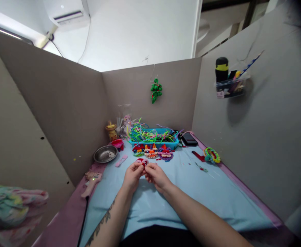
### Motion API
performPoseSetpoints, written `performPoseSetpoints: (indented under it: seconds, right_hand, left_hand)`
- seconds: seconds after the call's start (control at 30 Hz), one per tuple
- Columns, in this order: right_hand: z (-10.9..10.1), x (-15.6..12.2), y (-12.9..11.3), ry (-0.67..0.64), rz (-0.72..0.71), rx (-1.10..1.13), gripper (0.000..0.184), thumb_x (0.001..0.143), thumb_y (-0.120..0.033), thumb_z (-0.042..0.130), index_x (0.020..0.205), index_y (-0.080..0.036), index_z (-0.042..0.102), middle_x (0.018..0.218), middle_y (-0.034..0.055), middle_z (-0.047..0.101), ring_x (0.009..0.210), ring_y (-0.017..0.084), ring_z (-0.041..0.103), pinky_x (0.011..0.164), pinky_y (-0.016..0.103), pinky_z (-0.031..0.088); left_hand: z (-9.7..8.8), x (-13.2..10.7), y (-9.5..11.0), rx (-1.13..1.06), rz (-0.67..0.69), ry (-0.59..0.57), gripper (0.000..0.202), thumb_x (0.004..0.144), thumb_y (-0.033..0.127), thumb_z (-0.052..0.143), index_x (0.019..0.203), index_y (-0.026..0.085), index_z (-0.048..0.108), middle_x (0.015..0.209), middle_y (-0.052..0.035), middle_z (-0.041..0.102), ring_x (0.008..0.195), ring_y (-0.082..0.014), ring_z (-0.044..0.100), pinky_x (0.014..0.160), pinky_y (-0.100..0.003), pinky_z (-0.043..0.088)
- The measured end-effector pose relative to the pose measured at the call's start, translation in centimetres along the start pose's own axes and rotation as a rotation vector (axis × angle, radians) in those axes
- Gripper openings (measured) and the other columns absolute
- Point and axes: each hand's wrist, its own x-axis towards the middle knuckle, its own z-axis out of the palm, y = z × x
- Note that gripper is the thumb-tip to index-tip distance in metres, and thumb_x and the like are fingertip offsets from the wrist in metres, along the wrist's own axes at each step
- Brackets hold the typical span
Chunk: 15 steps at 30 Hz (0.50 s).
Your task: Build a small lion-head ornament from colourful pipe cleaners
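Note:
My left hand (134,174) and my right hand (155,175) meet over the middle of the table, fingers closed on a small red and pink crocheted piece (142,161). Its upper part shows above my fingertips; the lower part is hidden by them. Just beyond lie several crocheted pieces in a row: a green and multicoloured one (138,151), an orange and cream one (151,151) and a purple and red one (165,153). The blue cloth (191,192) spreads under my forearms.
A blue basket (154,145) of fuzzy coloured strips stands at the back. Leftward are a metal bowl (105,154) with small white bits, a pink hot glue gun (91,184) and a pink tool (121,161). Rightward lie a phone (189,139), small scissors (201,167) and a yellow-green ring (212,155).

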Motion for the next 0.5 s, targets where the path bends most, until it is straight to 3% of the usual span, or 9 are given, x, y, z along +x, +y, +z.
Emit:
performPoseSetpoints:
  seconds: [0.5]
  right_hand:
    - [0.08,0.00,0.01,-0.006,-0.003,-0.001,0.029,0.068,-0.041,0.064,0.066,-0.016,0.050,0.051,-0.0044,0.053,0.040,0.005,0.043,0.037,0.018,0.024]
  left_hand:
    - [0.05,-0.11,0.08,-0.009,0.000,-0.007,0.025,0.059,0.026,0.077,0.071,0.013,0.059,0.058,0.0008,0.064,0.051,-0.0094,0.057,0.054,-0.021,0.045]
